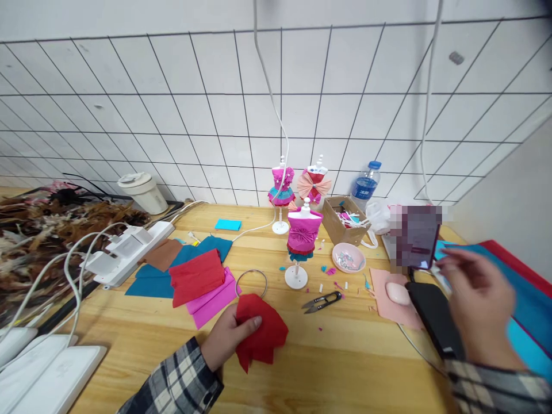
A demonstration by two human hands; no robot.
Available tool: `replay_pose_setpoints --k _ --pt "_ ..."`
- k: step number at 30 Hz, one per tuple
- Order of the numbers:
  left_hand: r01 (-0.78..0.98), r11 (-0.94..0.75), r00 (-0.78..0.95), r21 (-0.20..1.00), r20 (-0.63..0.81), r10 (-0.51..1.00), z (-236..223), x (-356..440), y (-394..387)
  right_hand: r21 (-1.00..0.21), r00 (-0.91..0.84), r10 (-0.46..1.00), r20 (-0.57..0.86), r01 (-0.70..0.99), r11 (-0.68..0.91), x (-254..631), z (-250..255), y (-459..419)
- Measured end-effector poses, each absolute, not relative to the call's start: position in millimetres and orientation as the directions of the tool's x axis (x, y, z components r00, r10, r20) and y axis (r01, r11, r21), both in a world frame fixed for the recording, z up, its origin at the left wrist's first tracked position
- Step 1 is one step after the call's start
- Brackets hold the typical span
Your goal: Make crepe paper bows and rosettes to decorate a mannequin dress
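Note:
My left hand [226, 339] grips a crumpled piece of red crepe paper [261, 332] low over the wooden table [336, 362]. A metal ring [251, 282] lies just behind the paper. My right hand [478, 305] hovers at the right, blurred by motion, its fingers reaching toward a standing phone [418, 237]; I cannot tell if it holds anything. A small mannequin in a pink paper dress [303, 233] stands at the middle of the table, with black thread snips [322, 301] in front of it.
Stacked red, pink, teal and brown paper sheets [194, 276] lie to the left, beside a white power strip [129, 250] with cables. Two more dressed mannequins [297, 187], a cardboard box [342, 221], a pink dish [348, 257], a water bottle [365, 184] and a black case [435, 316] stand around.

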State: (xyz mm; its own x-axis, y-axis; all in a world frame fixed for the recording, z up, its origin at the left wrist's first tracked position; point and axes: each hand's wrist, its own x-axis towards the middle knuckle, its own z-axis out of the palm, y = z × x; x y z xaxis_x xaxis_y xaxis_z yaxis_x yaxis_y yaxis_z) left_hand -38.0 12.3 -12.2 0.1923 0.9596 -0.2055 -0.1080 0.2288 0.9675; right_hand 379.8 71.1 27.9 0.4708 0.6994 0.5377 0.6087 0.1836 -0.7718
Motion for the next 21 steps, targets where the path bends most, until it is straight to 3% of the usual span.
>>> replay_pose_setpoints --k 2,4,6,10,14,17,21 --pt "-0.267 0.273 0.148 0.924 -0.240 0.959 -4.7 -32.9 20.1 -0.666 0.090 0.875 0.475 0.687 0.291 328.4 21.4 45.7" --pt "-0.376 0.256 0.142 0.890 -0.217 0.966 4.1 -26.4 28.0 -0.523 -0.299 0.899 0.321 0.735 0.431 279.1 9.9 30.0" --pt "-0.454 0.230 0.137 0.861 -0.188 0.973 10.5 -20.4 32.4 -0.408 -0.438 0.876 0.201 0.776 0.482 242.8 -1.4 24.2" --pt "-0.540 0.241 0.111 0.807 -0.216 0.970 9.7 -17.0 27.7 -0.272 -0.366 0.929 0.049 0.890 0.365 216.0 -8.4 28.1" --pt "-0.548 0.262 0.140 0.794 -0.221 0.965 3.0 -19.7 18.6 -0.290 -0.254 0.965 -0.066 0.930 0.225 210.6 -3.0 30.5" --pt "-0.563 0.239 0.160 0.791 -0.179 0.971 -0.5 -19.5 16.6 -0.340 -0.211 0.977 0.015 0.918 0.203 204.2 -2.8 25.9" --pt "-0.558 0.229 0.140 0.797 -0.182 0.973 -6.0 -15.9 17.8 -0.577 -0.129 0.992 0.007 0.810 0.109 199.5 -4.8 20.2"
